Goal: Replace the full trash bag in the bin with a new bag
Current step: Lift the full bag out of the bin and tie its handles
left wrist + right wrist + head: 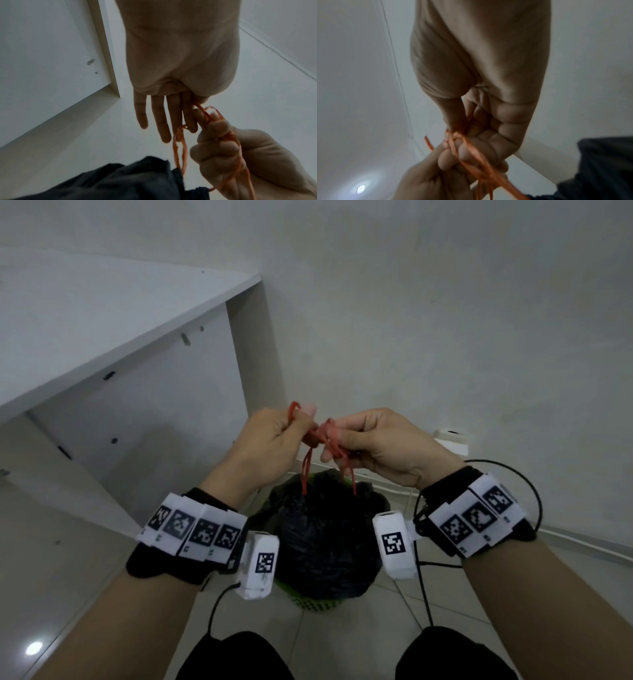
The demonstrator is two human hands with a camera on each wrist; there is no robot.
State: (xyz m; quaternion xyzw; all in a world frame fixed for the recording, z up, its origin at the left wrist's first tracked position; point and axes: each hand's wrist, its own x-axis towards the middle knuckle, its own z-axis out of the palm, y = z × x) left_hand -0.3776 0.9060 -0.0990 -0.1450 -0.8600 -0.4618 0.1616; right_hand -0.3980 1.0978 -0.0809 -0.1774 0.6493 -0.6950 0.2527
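Note:
A full black trash bag [325, 535] sits in a green perforated bin [315, 604] on the floor below my hands. Its red drawstrings [306, 474] rise from the bag's mouth to both hands. My left hand [301, 416] pinches one loop of drawstring between thumb and finger. My right hand [334, 438] curls round the other strands, which cross in a tangle [320, 436] between the two hands. In the left wrist view the red drawstrings [180, 151] hang down to the black bag [120, 180]. The right wrist view shows the strands [471, 155] running through both hands.
A white open shelf unit [120, 354] stands close on the left. A white wall is behind, with a white plug box [452, 441] and a cable along the skirting. The floor is pale tile [342, 645]. My knees in black [236, 659] are at the bottom.

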